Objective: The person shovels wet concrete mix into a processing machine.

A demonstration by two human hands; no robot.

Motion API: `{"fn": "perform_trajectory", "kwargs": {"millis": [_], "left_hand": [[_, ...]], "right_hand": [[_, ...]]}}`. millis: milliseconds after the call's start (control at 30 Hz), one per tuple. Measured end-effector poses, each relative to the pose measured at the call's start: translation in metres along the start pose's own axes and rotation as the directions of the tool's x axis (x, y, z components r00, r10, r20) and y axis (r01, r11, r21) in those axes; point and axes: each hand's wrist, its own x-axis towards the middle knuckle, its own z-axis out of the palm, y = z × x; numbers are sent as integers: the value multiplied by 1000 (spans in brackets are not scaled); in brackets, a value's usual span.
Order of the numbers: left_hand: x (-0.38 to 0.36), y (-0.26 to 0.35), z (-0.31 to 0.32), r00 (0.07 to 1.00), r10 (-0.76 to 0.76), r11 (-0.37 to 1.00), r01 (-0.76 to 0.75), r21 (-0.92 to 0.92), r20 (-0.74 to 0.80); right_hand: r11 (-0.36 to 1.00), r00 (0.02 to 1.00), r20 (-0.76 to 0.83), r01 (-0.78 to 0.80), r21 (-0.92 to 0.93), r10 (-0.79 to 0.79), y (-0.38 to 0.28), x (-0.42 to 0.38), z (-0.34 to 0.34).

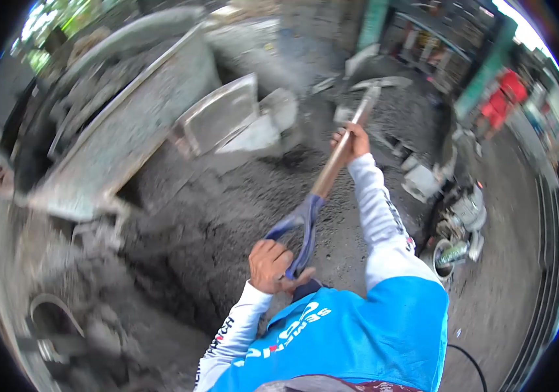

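I hold a shovel [336, 163] with a wooden shaft and a blue D-shaped handle. My left hand [270, 266] is closed round the grip of that handle, close in front of my body. Further up, my right hand [353, 141] wraps round the shaft with the arm stretched forward. The shovel's blade [384, 82] points away from me, over a mound of dark grey sandy material [413, 108]. More of this loose grey material [253, 196] covers the ground beneath the shaft.
A long, worn trough [129, 121] stands at the left, with grey material inside. Beside it leans a rectangular pan-like piece [220, 114]. Bags [468, 209] and a bucket [441, 258] are at the right. A red item [503, 98] stands further back, past a green post [485, 68].
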Motion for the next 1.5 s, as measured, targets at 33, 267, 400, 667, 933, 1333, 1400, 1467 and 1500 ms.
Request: {"fn": "perform_trajectory", "kwargs": {"millis": [33, 267, 400, 667, 933, 1333, 1400, 1467, 1500], "left_hand": [[-26, 10, -15, 998, -68, 996, 67, -54, -7], [-187, 111, -131, 818, -497, 867, 454, -205, -289], [-185, 176, -200, 795, -340, 824, 510, 249, -503], [-100, 182, -296, 878, -371, 526, 466, 712, -301], [7, 41, -296, 875, -453, 489, 403, 773, -170], [-213, 108, -156, 460, -888, 406, 796, 449, -12], [-200, 151, -173, 505, -844, 405, 820, 403, -180], [-188, 189, -197, 469, -825, 355, 864, 358, -315], [-182, 208, -206, 450, -810, 317, 875, 366, -376]], "right_hand": [[999, 995, 79, -54, -5, 54, 17, -19, 2], [893, 894, 58, -438, -106, 445, 202, -158, 46], [711, 704, 96, -699, -81, 703, 294, -236, 87], [386, 379, 389, -920, 64, 840, 415, -255, 186], [339, 275, 351, -931, -133, 895, 475, -117, 255], [47, 381, -247, -619, -784, 891, 584, -196, 42], [138, 366, -155, -658, -741, 917, 564, -234, 61], [139, 302, -114, -698, -702, 946, 512, -284, 118], [154, 319, -96, -671, -725, 943, 514, -306, 127]]}}
